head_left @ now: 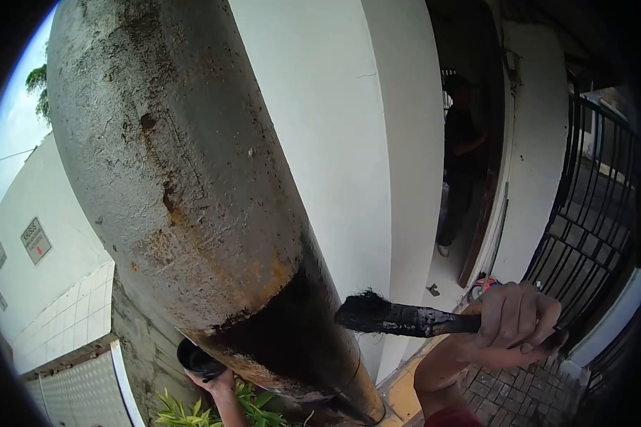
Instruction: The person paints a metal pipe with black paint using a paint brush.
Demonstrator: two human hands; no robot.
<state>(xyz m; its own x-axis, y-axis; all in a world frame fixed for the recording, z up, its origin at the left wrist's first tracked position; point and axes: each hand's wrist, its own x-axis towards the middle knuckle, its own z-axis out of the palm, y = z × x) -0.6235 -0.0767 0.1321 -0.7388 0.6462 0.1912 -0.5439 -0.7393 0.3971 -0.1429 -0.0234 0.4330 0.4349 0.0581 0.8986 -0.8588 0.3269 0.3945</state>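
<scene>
My right hand (pixel 518 322) is closed around the handle of a paintbrush (pixel 406 317), its bristles caked in black paint and pointing left. The bristle tip is close to the right side of a thick rusty metal pole (pixel 171 164). A band of wet-looking black paint (pixel 285 334) covers the pole's lower part, with grey, flaking, rust-stained metal above it. On the pole's far left side, low down, my left hand (pixel 219 383) grips a black paint container (pixel 199 361) by its edge. The pole hides part of that side.
Green leaves (pixel 185 411) grow beneath the left hand. A white wall (pixel 320 107) stands right behind the pole. In a doorway at the right is a person (pixel 463 149) in dark clothes. A black metal gate (pixel 591 185) and brick paving (pixel 509 388) lie further right.
</scene>
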